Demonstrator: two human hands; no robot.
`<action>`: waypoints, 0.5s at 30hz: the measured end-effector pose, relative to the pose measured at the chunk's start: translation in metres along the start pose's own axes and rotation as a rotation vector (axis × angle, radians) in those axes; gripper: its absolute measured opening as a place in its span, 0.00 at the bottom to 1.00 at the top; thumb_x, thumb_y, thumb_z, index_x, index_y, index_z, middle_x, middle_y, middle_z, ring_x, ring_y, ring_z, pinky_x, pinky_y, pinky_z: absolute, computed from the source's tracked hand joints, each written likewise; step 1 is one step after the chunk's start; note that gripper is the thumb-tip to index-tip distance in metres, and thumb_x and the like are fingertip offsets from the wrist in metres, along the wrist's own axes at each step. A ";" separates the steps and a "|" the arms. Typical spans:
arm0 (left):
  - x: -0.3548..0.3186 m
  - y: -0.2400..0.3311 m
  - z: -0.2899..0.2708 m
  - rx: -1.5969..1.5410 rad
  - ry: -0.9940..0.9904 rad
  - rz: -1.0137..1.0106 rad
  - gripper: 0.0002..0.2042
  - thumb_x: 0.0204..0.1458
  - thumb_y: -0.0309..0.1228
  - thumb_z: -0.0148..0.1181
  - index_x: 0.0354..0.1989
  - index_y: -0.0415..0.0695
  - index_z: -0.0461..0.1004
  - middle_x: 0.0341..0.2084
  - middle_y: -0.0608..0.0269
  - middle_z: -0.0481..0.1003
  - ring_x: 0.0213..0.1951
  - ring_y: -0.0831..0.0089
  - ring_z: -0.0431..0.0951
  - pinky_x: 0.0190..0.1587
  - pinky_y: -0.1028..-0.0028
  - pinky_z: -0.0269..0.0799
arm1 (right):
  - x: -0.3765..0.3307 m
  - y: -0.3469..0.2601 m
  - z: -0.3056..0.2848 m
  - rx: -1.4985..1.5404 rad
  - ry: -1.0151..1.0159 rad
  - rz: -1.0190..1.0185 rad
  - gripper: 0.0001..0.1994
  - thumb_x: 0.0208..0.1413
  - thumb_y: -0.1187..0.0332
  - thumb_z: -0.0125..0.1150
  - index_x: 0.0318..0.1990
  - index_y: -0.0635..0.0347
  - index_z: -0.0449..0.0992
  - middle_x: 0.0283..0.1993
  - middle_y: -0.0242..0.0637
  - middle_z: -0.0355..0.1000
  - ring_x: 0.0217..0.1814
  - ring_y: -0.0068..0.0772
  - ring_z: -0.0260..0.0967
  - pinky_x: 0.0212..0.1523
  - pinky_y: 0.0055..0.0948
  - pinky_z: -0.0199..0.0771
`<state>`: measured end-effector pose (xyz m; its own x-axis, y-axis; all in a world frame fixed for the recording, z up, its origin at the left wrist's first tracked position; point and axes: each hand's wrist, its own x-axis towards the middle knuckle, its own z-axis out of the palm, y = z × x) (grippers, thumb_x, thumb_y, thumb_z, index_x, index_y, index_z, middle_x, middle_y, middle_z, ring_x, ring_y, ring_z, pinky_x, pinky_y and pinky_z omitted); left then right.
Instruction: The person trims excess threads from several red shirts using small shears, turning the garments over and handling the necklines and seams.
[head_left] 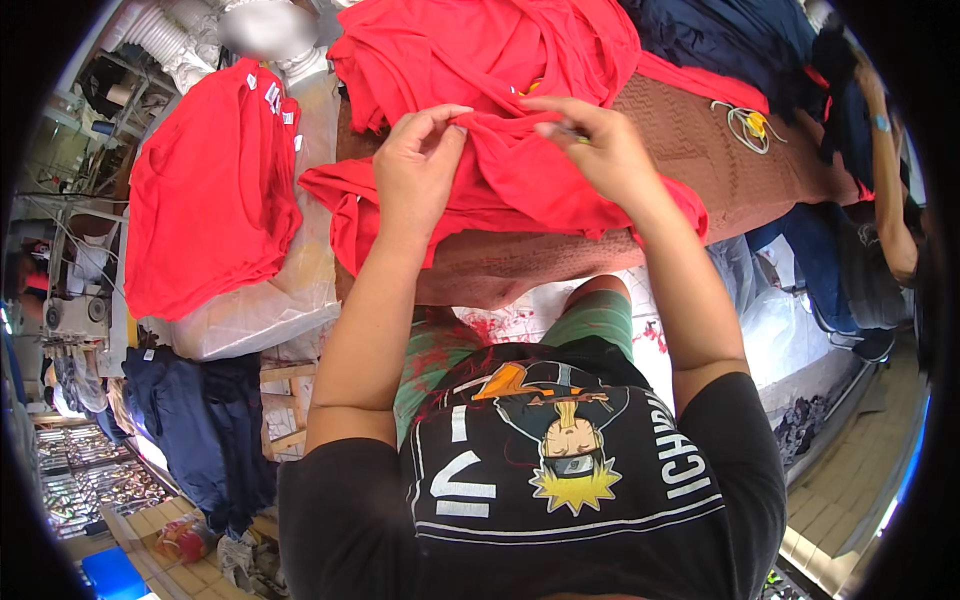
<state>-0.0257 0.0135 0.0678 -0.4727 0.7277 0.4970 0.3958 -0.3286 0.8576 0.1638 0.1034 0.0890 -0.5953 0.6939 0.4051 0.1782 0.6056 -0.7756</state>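
Observation:
A red garment (pixel 540 185) lies bunched on the brown-covered table in front of me, its folds lifted toward my hands. My left hand (pixel 420 165) is closed, pinching an upper edge of that garment between thumb and fingers. To its right, my right hand (pixel 600 150) is curled just above the same cloth, with its index finger stretched toward the left hand. A small dark and yellowish thing shows inside the right hand, mostly hidden by the fingers, and I cannot make out its kind.
Beyond my hands is a heap of red garments (pixel 480 50). A stack of red garments (pixel 215 190) lies on a plastic-wrapped surface at left. Dark clothing (pixel 730 50) is piled far right, near a pale cord (pixel 750 128). Another person's arm (pixel 885 170) reaches in at the right edge.

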 end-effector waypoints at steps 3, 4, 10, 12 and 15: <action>-0.007 0.006 0.015 -0.100 -0.025 -0.028 0.11 0.48 0.25 0.64 0.40 0.37 0.75 0.30 0.59 0.73 0.31 0.75 0.75 0.36 0.74 0.71 | 0.014 0.037 0.026 0.145 -0.052 -0.071 0.10 0.57 0.73 0.60 0.46 0.59 0.78 0.23 0.21 0.63 0.26 0.12 0.53 0.27 0.17 0.57; -0.008 0.008 0.013 0.034 -0.001 0.035 0.11 0.47 0.26 0.64 0.39 0.37 0.75 0.30 0.59 0.73 0.33 0.72 0.75 0.38 0.73 0.71 | 0.015 0.030 0.025 0.115 -0.069 0.000 0.09 0.56 0.72 0.61 0.45 0.59 0.78 0.24 0.25 0.66 0.26 0.15 0.57 0.29 0.19 0.61; -0.011 0.004 -0.008 0.505 0.007 0.125 0.10 0.47 0.25 0.63 0.38 0.39 0.75 0.38 0.61 0.73 0.41 0.73 0.75 0.45 0.73 0.70 | 0.008 -0.016 0.014 0.009 -0.093 0.122 0.07 0.55 0.71 0.62 0.40 0.60 0.77 0.23 0.27 0.69 0.25 0.16 0.61 0.29 0.21 0.65; -0.012 0.004 -0.008 0.334 -0.027 0.069 0.10 0.47 0.22 0.60 0.39 0.39 0.76 0.40 0.61 0.75 0.40 0.74 0.76 0.44 0.75 0.71 | 0.007 -0.010 0.022 0.029 -0.110 0.026 0.06 0.58 0.72 0.60 0.41 0.60 0.76 0.21 0.20 0.64 0.24 0.09 0.56 0.25 0.16 0.59; -0.016 0.010 -0.008 0.139 -0.048 -0.039 0.10 0.48 0.22 0.59 0.40 0.39 0.77 0.40 0.60 0.77 0.39 0.75 0.77 0.43 0.75 0.71 | 0.004 -0.014 0.031 0.000 -0.201 0.147 0.05 0.57 0.73 0.61 0.41 0.60 0.76 0.23 0.20 0.64 0.25 0.10 0.57 0.27 0.16 0.60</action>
<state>-0.0203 -0.0060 0.0696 -0.4534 0.7672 0.4536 0.4846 -0.2150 0.8479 0.1345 0.0856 0.0861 -0.7070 0.6831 0.1831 0.2748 0.5039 -0.8189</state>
